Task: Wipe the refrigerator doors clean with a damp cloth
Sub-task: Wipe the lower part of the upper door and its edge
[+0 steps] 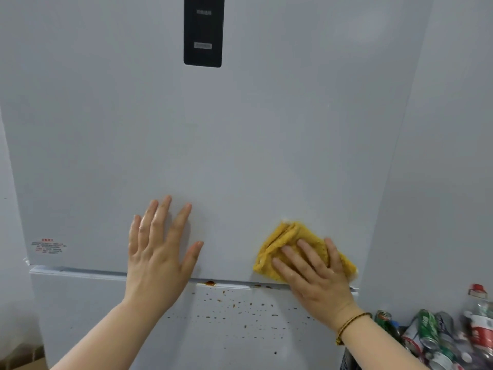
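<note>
Two bare forearms reach up from the bottom edge and are the closest things to the head camera. Left hand (157,252) lies flat on the upper door (240,142), fingers straight and spread, holding nothing; it seems to steady the door. Right hand (312,276), with a thin bracelet (352,323) at the wrist, presses the cloth (290,236) against the same door, low on its right side, just above the gap between the doors. Its fingers lie straight on top of the cloth and do not curl around it. The cloth is yellow, folded into a rough pad, and touches the door surface. I judge it soft, light and limp, so a flat palm on the middle of the pad is better than pinching a corner; damp, it should slide easily on the smooth door. Below the gap, the lower door (106,316) carries many brown spots (234,305), and a bigger blob (210,283) sits on the gap edge, so this part is not yet wiped. Higher up is a dark panel (202,30), at left a small label (48,247), and at lower right a heap of cans (426,332).
</note>
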Tool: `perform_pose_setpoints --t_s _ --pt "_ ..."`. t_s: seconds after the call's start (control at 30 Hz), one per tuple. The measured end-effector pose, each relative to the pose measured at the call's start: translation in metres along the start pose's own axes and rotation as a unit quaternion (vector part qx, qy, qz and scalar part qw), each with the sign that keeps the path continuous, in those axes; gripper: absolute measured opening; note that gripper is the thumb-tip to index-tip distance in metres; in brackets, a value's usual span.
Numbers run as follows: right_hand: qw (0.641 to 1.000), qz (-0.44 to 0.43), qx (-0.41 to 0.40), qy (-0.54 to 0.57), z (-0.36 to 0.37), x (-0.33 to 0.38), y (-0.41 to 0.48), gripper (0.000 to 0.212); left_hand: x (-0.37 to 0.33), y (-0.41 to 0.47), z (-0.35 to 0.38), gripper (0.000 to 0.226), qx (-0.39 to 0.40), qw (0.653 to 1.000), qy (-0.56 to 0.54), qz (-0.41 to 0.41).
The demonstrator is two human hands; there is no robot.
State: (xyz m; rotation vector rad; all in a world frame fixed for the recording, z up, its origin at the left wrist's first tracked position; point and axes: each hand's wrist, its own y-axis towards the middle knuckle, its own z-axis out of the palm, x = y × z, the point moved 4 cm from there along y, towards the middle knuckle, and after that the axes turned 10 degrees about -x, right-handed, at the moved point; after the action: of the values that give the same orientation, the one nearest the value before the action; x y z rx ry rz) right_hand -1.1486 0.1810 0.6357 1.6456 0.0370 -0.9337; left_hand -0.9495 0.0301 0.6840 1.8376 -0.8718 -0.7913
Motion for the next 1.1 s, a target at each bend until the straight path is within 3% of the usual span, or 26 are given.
perform_pose_setpoints --t_s 0.17,0.27,0.4,0.53,0.77,1.0,1.1 --pt "0.980 0.187 -0.073 0.005 -0.007 -0.035 0.024 0.030 -0.039 0.022 0.005 0.053 -0.049 0.994 -0.068 0.072" --pt "0.936 0.308 -0.164 0.044 -0.012 -0.062 0.042 0.034 -0.058 0.042 0.011 0.050 -0.087 0.985 -0.104 0.106" --pt "0.826 0.483 -0.247 0.153 -0.025 -0.120 0.068 0.044 -0.090 0.080 0.015 0.045 -0.147 0.966 -0.150 0.153" --pt "0.679 0.611 -0.267 0.308 -0.033 -0.173 0.082 0.036 -0.130 0.117 0.019 0.044 -0.175 0.946 -0.186 0.198" --pt "0.595 0.630 -0.254 0.429 -0.012 -0.233 0.074 0.029 -0.173 0.147 0.018 0.044 -0.206 0.939 -0.143 0.235" --pt "0.585 0.528 -0.208 0.579 0.047 -0.277 0.089 0.033 -0.202 0.168 0.002 0.049 -0.247 0.950 -0.073 0.173" --pt "0.612 0.437 -0.206 0.626 0.061 -0.285 0.106 0.037 -0.223 0.181 -0.007 0.048 -0.258 0.958 -0.057 0.110"
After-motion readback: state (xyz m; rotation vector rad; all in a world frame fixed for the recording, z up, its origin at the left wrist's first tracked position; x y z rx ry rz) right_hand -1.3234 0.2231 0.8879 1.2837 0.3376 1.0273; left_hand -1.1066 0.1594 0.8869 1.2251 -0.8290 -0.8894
